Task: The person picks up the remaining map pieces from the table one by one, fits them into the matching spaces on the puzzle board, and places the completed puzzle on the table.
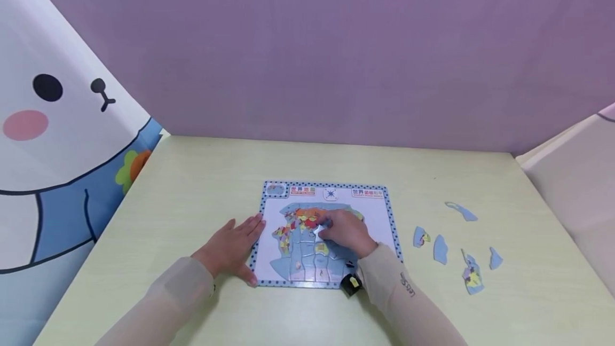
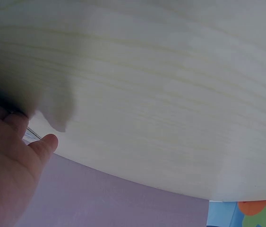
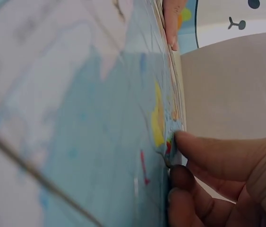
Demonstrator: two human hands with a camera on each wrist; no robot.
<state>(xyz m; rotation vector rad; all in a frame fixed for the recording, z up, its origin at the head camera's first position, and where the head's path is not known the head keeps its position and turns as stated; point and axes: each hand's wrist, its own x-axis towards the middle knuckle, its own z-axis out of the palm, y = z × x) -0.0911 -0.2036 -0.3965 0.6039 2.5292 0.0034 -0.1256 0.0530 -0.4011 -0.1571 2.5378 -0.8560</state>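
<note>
A world-map jigsaw board (image 1: 375, 231) with a dotted blue border lies on the table, most of its map filled with pieces. My left hand (image 1: 233, 246) lies spread along its left edge, fingers and thumb touching the border. Over the middle of the map, my right hand (image 1: 347, 231) pinches a small blue puzzle piece (image 1: 327, 223) between thumb and fingers. Most of that piece is hidden by the fingers. Beside the fingertips shows a white gap (image 1: 318, 232) in the map. The right wrist view has the thumb (image 3: 194, 149) and fingers close against the board surface.
To the right of the board lie several loose puzzle pieces (image 1: 440, 249), blue with coloured land parts. A small black object (image 1: 351, 284) sits by the right wrist at the board's lower edge. A purple backdrop (image 1: 336, 57) rises behind the table (image 1: 206, 175).
</note>
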